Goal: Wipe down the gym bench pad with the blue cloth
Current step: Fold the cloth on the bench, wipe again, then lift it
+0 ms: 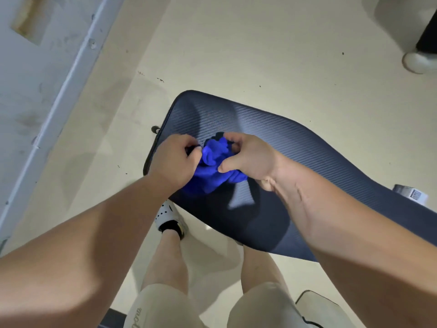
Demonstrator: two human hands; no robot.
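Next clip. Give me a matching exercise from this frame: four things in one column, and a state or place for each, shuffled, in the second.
Column one:
1. blue cloth
2. bench pad
3. white perforated shoe
4. left hand

Column two:
a. dark, with a ribbed surface
b. on the floor, beside the pad's edge
c. bunched up, over the pad
d. gripping the cloth's left side, fingers curled

Pairs: 1-c, 2-a, 3-b, 4-d
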